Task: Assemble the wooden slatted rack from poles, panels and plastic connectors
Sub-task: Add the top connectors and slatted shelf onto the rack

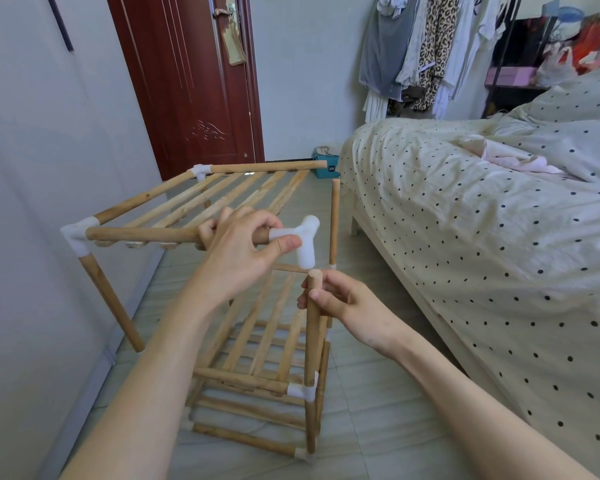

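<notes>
The wooden rack [257,358] stood half built on the floor [378,393], beside the bed [482,202]. Its top slatted panel [222,199] was tipped up in the air. The left hand [238,251] was closed around the panel's front pole [146,234], with the thumb on a white plastic connector [305,239] at the pole's end. Just below it, the right hand [340,301] pinched the top of an upright pole [312,358]. The pole's tip was very near the connector.
</notes>
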`<action>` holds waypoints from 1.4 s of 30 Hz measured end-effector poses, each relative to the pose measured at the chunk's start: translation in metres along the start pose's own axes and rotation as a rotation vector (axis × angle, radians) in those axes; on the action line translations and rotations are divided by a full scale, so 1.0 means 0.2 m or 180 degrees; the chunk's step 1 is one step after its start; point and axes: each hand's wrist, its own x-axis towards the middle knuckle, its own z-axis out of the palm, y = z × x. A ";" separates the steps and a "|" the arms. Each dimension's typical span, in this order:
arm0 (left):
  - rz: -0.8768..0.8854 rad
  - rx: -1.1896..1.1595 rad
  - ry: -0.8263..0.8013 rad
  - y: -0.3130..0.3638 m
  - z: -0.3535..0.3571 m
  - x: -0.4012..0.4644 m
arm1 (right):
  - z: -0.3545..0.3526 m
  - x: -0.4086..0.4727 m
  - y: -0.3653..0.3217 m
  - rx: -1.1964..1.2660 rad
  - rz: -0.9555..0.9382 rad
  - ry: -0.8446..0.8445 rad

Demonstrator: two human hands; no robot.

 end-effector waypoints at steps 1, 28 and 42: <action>-0.0004 0.0040 -0.0049 0.00 0.00 0.00 | 0.00 -0.01 0.01 0.0052 -0.0005 0.0006; -0.0187 0.0091 0.0221 -0.06 0.01 -0.03 | 0.04 0.11 -0.08 0.0736 0.0534 0.0822; 0.0655 0.0445 -0.0787 -0.11 -0.09 -0.07 | 0.01 0.23 -0.13 0.1938 0.1240 0.1432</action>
